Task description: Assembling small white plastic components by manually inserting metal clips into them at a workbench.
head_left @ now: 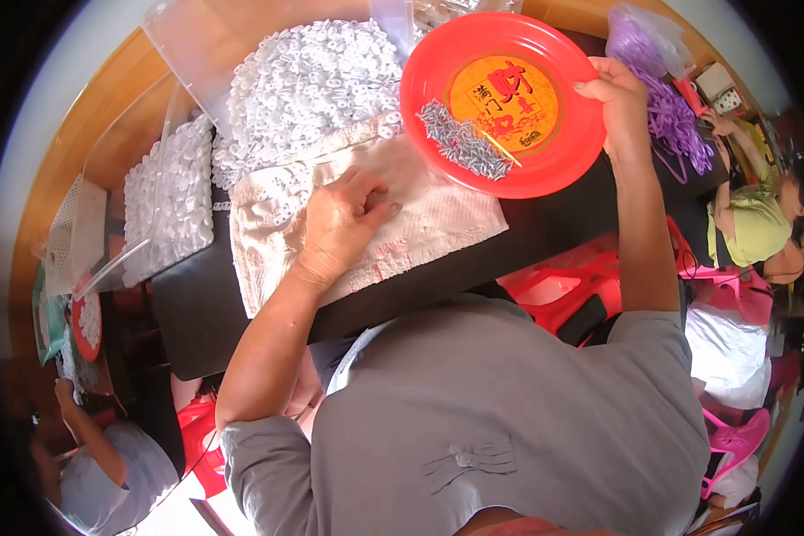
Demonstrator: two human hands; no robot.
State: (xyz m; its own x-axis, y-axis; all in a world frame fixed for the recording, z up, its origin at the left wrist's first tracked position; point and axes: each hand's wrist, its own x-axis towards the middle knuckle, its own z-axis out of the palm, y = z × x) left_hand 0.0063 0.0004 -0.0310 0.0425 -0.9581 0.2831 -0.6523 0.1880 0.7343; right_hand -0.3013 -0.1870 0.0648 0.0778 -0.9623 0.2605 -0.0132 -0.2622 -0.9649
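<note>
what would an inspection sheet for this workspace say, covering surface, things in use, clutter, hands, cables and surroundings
surface: black table, partly under a beige woven cloth
things in use: red round plastic plate bearing small grey metallic pieces and a thin yellow stick
clutter: heap of small white pierced pieces; purple stringy bundle
hands: right hand grips the plate's rim; left hand curled over the cloth, contents unclear
cables: cannot tell, picture edges blurred
surroundings: one person at far left, another at far right
</note>
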